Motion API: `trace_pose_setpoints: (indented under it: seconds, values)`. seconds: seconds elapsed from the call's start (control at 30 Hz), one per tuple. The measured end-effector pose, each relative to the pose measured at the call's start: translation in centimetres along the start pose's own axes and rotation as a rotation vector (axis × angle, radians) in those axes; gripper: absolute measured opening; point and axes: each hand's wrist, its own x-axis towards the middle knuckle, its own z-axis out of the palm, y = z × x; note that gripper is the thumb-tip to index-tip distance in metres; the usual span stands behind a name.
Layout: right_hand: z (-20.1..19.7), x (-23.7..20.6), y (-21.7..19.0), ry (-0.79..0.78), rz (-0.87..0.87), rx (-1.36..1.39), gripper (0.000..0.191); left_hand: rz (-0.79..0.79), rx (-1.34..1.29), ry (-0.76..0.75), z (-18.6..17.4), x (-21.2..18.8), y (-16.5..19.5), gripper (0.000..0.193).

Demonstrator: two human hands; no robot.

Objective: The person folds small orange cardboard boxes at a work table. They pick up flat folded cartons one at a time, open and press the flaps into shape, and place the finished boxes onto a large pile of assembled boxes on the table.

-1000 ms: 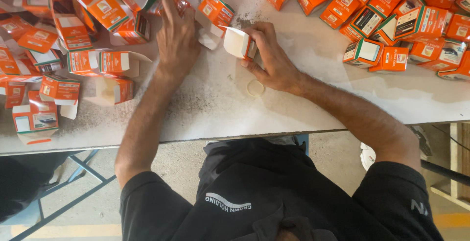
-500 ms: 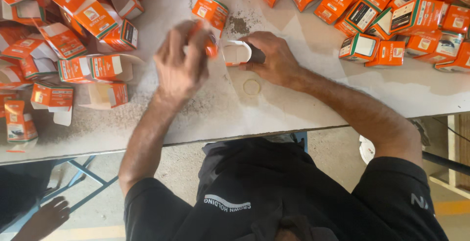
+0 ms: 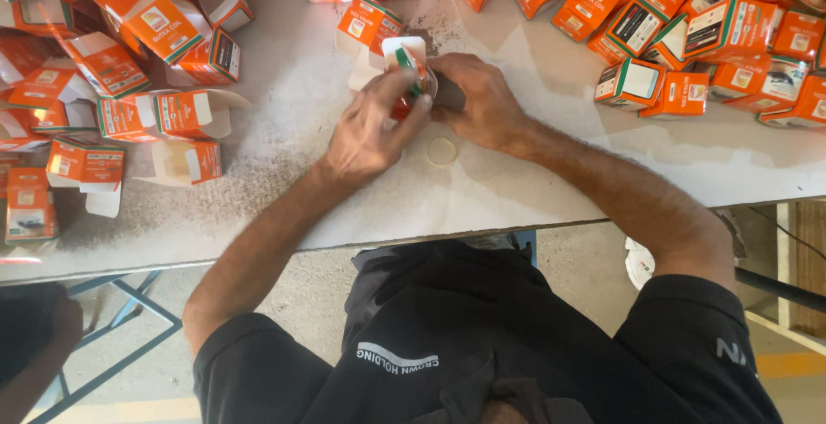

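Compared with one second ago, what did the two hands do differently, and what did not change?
The left hand moved from the table toward the right hand and took hold of a small orange carton, which both hands now grip together. The white piece the right hand held earlier is now mostly hidden. The piles of orange cartons and the small ring on the table stayed where they were.

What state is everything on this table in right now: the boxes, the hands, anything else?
Left hand: gripping the small orange box.
Right hand: gripping the same box.
Small orange box: end flap open.
Left pile of boxes: many with flaps open.
Right pile of boxes: heaped; those clearly seen look closed.
Pale ring: lying flat on the table.
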Motion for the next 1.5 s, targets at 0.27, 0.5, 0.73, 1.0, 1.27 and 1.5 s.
trace_pose_setpoints:
  seconds: [0.27, 0.5, 0.73, 1.0, 1.27, 1.5]
  values:
    - [-0.1, 0.2, -0.6, -0.002, -0.041, -0.013, 0.069, -0.128, 0.139, 0.049, -0.4, 2.0, 0.4, 0.044]
    - [0.3, -0.2, -1.0, -0.015, -0.087, -0.068, 0.071, -0.94, -0.494, 0.196, 1.3, 2.7, 0.0, 0.065]
    - [0.6, -0.6, -1.5, 0.031, -0.037, 0.015, 0.067, -0.897, -0.701, 0.164, 3.4, 2.4, -1.9, 0.019]
    - [0.4, 0.2, -2.5, 0.008, -0.177, -0.186, 0.049, -0.926, -1.442, -0.004, -0.7, 1.0, -3.7, 0.033]
    - [0.4, 0.0, -2.4, -0.024, -0.12, -0.122, 0.036, -0.925, -1.005, 0.023, 2.0, 2.0, -3.4, 0.008]
    - [1.2, -1.0, -1.1, 0.007, 0.019, -0.063, 0.052, -0.183, -0.441, 0.022, -0.1, 0.2, -2.2, 0.042]
